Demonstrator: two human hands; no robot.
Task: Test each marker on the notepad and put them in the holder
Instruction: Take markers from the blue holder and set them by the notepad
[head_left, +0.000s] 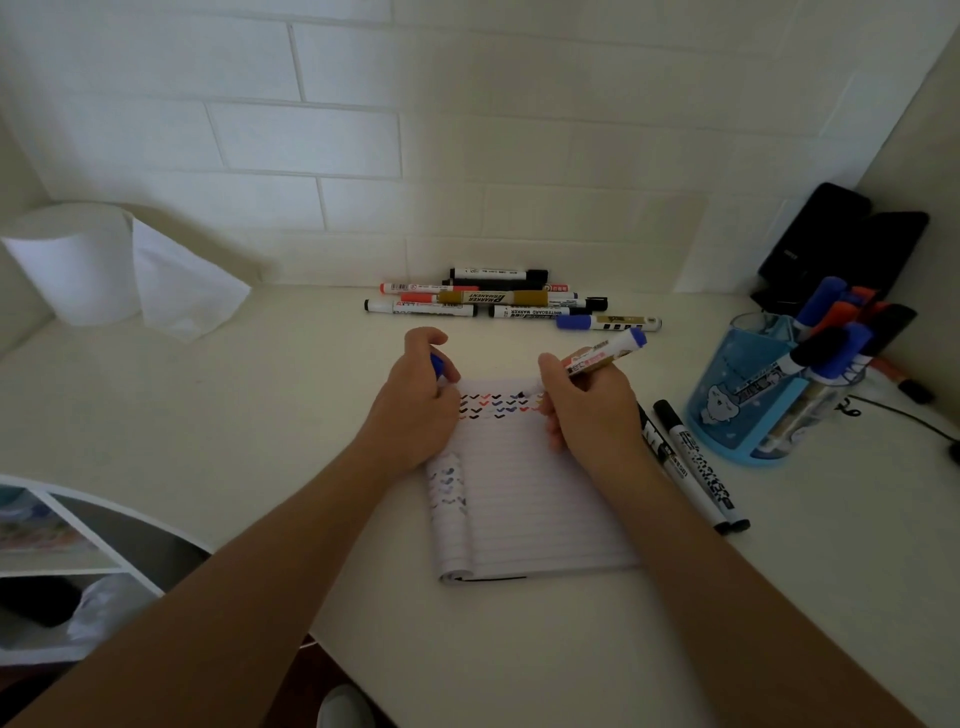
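Observation:
A lined notepad (524, 499) lies open on the white desk, with rows of coloured check marks near its top. My right hand (587, 410) grips a blue whiteboard marker (608, 353), its tip down at the right end of the marks. My left hand (415, 400) rests on the pad's upper left corner and holds the blue cap (438, 365). A blue holder (748, 405) at the right contains several markers. A pile of several markers (498, 301) lies by the wall behind the pad.
Two black markers (696, 462) lie between the pad and the holder. A paper roll (72, 260) stands at the back left. Black objects (847, 244) lean in the right corner, with a thin cable (904, 415) beside the holder. A shelf (62, 540) sits below the desk's left edge.

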